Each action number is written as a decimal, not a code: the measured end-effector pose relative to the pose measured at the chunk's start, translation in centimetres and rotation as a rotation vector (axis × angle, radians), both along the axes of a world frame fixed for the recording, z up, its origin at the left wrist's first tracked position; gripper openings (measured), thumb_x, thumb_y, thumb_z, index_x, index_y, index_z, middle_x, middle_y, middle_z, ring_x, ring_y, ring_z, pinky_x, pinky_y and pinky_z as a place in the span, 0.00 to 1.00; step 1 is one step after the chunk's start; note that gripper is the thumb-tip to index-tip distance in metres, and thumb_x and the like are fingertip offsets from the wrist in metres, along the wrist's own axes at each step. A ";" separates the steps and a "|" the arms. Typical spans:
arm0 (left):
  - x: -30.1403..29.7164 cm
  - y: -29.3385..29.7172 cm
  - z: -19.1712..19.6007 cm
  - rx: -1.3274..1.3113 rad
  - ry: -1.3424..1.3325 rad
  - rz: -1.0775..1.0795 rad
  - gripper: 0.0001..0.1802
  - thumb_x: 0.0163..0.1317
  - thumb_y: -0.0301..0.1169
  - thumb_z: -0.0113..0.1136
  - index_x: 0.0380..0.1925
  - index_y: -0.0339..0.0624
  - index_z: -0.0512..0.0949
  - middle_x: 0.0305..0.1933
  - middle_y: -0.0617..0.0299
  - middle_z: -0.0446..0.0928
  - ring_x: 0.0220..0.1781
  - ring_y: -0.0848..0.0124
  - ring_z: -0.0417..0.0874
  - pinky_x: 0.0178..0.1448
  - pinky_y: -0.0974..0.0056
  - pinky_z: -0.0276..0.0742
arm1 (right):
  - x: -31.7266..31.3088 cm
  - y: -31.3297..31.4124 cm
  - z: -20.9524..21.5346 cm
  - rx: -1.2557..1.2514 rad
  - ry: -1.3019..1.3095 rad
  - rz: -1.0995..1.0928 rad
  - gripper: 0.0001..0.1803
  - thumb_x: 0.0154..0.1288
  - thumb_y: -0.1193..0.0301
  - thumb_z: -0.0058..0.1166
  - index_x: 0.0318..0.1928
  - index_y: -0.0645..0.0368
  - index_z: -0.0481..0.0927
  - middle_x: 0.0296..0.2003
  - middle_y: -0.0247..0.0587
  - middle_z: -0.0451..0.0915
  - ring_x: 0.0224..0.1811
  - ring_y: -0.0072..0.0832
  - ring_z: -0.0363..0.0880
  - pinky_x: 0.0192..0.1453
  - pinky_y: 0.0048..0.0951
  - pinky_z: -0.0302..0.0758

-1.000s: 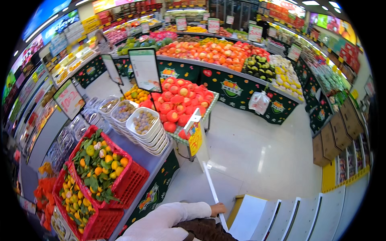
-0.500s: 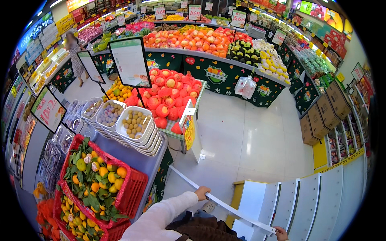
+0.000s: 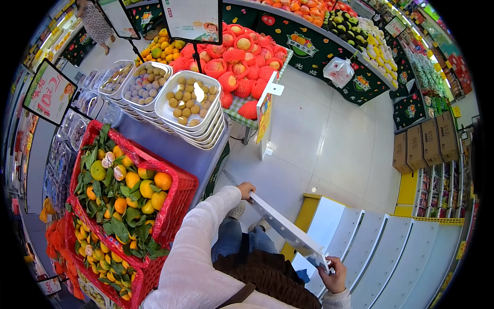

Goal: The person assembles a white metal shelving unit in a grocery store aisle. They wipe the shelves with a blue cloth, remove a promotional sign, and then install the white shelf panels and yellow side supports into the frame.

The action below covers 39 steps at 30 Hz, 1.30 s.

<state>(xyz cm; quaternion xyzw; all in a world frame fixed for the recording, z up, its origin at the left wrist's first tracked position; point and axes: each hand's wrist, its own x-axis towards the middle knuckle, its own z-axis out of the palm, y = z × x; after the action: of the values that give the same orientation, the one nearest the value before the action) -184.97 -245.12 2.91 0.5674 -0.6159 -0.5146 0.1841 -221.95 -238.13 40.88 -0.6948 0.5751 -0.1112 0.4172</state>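
White panel [image 3: 288,229] tilted, face now showing wider.
Left hand [image 3: 247,190] and right hand [image 3: 334,276] clamp it, apparently from beneath too; 2 grips steady the turn.

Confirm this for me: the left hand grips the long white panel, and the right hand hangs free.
Not quite: the right hand is not free. The head view shows it gripping one end of the long white panel; the left hand does grip it.
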 end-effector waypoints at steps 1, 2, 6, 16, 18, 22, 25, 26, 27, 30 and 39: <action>0.3 -0.3 -0.8 -0.101 -0.022 0.101 0.17 0.33 0.27 0.73 0.25 0.41 0.76 0.28 0.52 0.77 0.34 0.56 0.79 0.39 0.58 0.72 | 0.4 -0.5 -1.4 -0.035 0.064 0.064 0.12 0.50 0.79 0.62 0.36 0.63 0.75 0.27 0.35 0.77 0.28 0.18 0.72 0.34 0.18 0.68; 0.7 -0.4 -2.1 -0.199 -0.048 0.202 0.17 0.38 0.26 0.70 0.31 0.41 0.77 0.33 0.49 0.78 0.38 0.53 0.78 0.43 0.57 0.72 | 0.9 -1.1 -2.8 -0.067 0.124 0.129 0.13 0.48 0.81 0.62 0.37 0.63 0.75 0.28 0.36 0.78 0.28 0.18 0.72 0.34 0.19 0.69; 2.2 0.3 0.5 -0.175 -0.151 1.090 0.24 0.54 0.29 0.61 0.53 0.36 0.71 0.48 0.42 0.75 0.49 0.52 0.77 0.55 0.60 0.71 | 10.5 -4.4 -9.6 -0.151 -0.292 -0.146 0.15 0.52 0.79 0.59 0.41 0.66 0.72 0.27 0.39 0.79 0.27 0.20 0.75 0.32 0.22 0.71; -0.4 5.8 11.5 -0.007 0.712 0.821 0.30 0.68 0.43 0.46 0.62 0.33 0.61 0.66 0.52 0.60 0.64 0.66 0.64 0.67 0.65 0.57 | 29.2 -8.4 -24.4 0.038 -0.492 -0.418 0.26 0.51 0.84 0.48 0.55 0.62 0.67 0.27 0.33 0.73 0.28 0.17 0.70 0.30 0.19 0.67; -0.8 6.1 11.8 0.004 0.778 0.809 0.30 0.70 0.46 0.41 0.63 0.34 0.59 0.67 0.53 0.58 0.67 0.66 0.59 0.69 0.64 0.52 | 30.9 -8.5 -24.7 0.083 -0.644 -0.392 0.27 0.52 0.85 0.48 0.56 0.62 0.66 0.27 0.31 0.72 0.27 0.16 0.68 0.29 0.18 0.66; 0.2 5.2 14.1 0.023 0.773 0.787 0.31 0.71 0.48 0.32 0.64 0.36 0.55 0.66 0.54 0.59 0.68 0.66 0.57 0.70 0.65 0.50 | 32.7 -9.1 -26.2 0.067 -0.688 -0.390 0.25 0.55 0.85 0.48 0.55 0.63 0.67 0.29 0.29 0.71 0.27 0.15 0.67 0.29 0.19 0.66; 1.3 5.1 13.8 -0.029 0.700 0.811 0.31 0.71 0.48 0.33 0.63 0.35 0.57 0.64 0.55 0.62 0.66 0.67 0.61 0.67 0.66 0.55 | 34.1 -8.9 -26.3 -0.014 -0.732 -0.413 0.28 0.54 0.80 0.50 0.58 0.60 0.67 0.23 0.32 0.70 0.21 0.19 0.66 0.25 0.24 0.67; 1.8 5.0 13.9 0.005 0.689 0.836 0.31 0.71 0.48 0.33 0.63 0.35 0.58 0.63 0.55 0.63 0.64 0.67 0.63 0.66 0.66 0.56 | 34.4 -9.0 -25.7 0.062 -0.731 -0.385 0.27 0.55 0.81 0.50 0.58 0.61 0.67 0.26 0.31 0.71 0.24 0.18 0.66 0.27 0.23 0.66; 2.6 5.3 14.1 0.040 0.678 0.860 0.30 0.71 0.48 0.33 0.62 0.36 0.59 0.62 0.55 0.65 0.63 0.67 0.65 0.65 0.67 0.58 | 34.7 -8.8 -25.1 0.137 -0.730 -0.358 0.25 0.57 0.82 0.50 0.58 0.63 0.66 0.29 0.31 0.72 0.27 0.17 0.66 0.29 0.21 0.66; 4.9 5.3 13.4 -0.079 0.615 0.896 0.29 0.71 0.49 0.34 0.58 0.37 0.65 0.57 0.56 0.70 0.58 0.69 0.70 0.59 0.67 0.65 | 36.6 -8.0 -24.5 0.053 -0.585 -0.324 0.25 0.59 0.78 0.52 0.58 0.60 0.68 0.28 0.32 0.72 0.26 0.19 0.66 0.30 0.23 0.67; 11.1 4.5 14.5 -0.282 0.021 0.944 0.21 0.63 0.40 0.53 0.49 0.34 0.72 0.43 0.50 0.77 0.42 0.56 0.79 0.49 0.59 0.73 | 38.0 -7.4 -23.9 0.538 -0.881 0.035 0.24 0.63 0.77 0.45 0.60 0.53 0.67 0.31 0.39 0.77 0.32 0.23 0.74 0.39 0.24 0.73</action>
<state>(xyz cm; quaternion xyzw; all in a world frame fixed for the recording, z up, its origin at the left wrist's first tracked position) -173.89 -240.61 17.45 0.7490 -0.3534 -0.2924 0.4780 -183.91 -245.56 16.99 -0.4597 0.3414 -0.2344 0.7856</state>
